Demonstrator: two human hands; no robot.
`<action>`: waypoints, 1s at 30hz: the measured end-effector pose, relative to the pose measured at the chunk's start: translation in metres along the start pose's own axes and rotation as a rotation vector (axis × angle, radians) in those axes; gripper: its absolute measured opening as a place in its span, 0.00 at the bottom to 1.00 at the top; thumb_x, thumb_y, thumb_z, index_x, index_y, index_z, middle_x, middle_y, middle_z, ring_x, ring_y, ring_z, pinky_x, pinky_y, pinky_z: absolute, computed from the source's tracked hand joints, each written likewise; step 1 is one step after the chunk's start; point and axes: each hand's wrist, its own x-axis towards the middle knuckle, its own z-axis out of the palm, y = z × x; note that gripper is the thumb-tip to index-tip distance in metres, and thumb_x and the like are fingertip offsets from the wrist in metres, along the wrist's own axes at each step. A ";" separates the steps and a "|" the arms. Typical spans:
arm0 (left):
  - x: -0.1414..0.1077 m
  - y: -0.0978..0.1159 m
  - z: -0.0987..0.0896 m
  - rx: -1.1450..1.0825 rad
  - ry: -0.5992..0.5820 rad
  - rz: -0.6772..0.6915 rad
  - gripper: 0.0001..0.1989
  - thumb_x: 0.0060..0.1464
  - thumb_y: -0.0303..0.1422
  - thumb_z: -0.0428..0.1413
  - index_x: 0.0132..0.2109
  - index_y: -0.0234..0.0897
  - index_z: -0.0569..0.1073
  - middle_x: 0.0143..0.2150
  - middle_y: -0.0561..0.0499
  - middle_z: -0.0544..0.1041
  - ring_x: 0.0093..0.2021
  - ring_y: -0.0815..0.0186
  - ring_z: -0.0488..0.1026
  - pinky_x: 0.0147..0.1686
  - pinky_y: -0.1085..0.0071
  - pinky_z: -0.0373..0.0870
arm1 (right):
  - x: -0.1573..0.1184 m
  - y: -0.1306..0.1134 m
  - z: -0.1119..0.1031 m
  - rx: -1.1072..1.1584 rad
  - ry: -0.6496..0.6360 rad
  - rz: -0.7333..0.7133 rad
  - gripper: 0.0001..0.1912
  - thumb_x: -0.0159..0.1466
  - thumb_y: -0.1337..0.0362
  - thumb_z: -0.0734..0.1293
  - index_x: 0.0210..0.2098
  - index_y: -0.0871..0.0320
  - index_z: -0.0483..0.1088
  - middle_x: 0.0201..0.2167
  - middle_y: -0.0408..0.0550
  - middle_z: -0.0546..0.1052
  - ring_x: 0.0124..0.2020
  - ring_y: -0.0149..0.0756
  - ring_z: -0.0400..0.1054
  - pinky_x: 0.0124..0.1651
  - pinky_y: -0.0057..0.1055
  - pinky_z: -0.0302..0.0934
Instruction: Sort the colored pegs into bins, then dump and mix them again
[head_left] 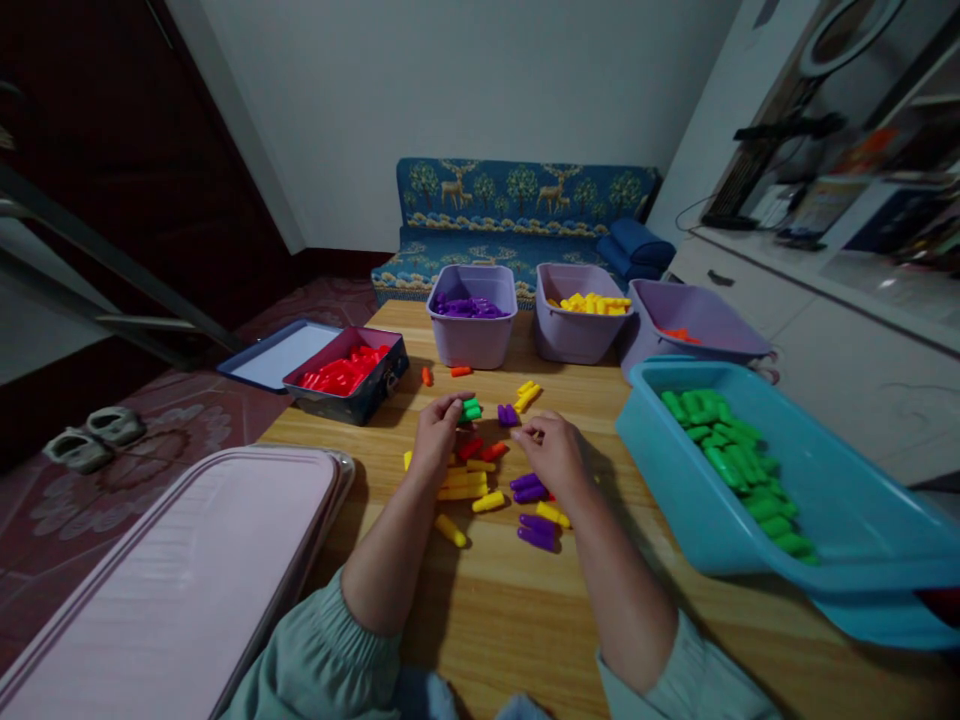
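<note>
My left hand [439, 428] pinches small green plastic pieces [471, 409], rounded at the ends, above the middle of the wooden table. My right hand [551, 448] is closed, thumb and fingertips together, close to a pair of purple pieces [508, 415]; whatever it may hold is hidden. Between and below my hands lie loose yellow pieces [463, 486], red pieces [471, 449] and more purple pieces [529, 487]. Farther off, two yellow pieces [527, 396] and an orange piece [460, 371] rest on the wood.
Purple pieces fill part of a lilac bin [472, 340]; yellow ones are in a second bin [574, 338], orange-red in a third [705, 310]. A teal tub [675, 500] of green pieces stands right. Left are an open tin [375, 385] of red pieces and a pink lid [195, 560].
</note>
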 end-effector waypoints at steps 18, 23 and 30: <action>0.005 -0.010 0.004 0.120 -0.076 0.074 0.21 0.39 0.35 0.66 0.41 0.31 0.74 0.25 0.53 0.76 0.20 0.72 0.69 0.21 0.77 0.68 | -0.005 -0.021 0.003 -0.170 -0.130 -0.072 0.16 0.62 0.71 0.63 0.46 0.52 0.76 0.48 0.49 0.73 0.45 0.37 0.69 0.47 0.31 0.62; 0.005 -0.013 0.004 0.168 -0.097 0.109 0.24 0.33 0.34 0.69 0.39 0.34 0.71 0.27 0.52 0.77 0.25 0.69 0.73 0.24 0.76 0.68 | -0.005 -0.024 -0.002 -0.121 -0.119 -0.020 0.16 0.64 0.70 0.62 0.50 0.55 0.73 0.48 0.52 0.74 0.47 0.39 0.71 0.47 0.30 0.62; 0.000 -0.006 0.006 0.172 -0.119 0.123 0.18 0.36 0.33 0.68 0.37 0.32 0.76 0.28 0.50 0.78 0.27 0.68 0.74 0.26 0.76 0.69 | -0.001 -0.015 0.011 0.312 0.087 0.088 0.15 0.64 0.62 0.61 0.49 0.59 0.68 0.39 0.53 0.79 0.39 0.39 0.74 0.42 0.32 0.66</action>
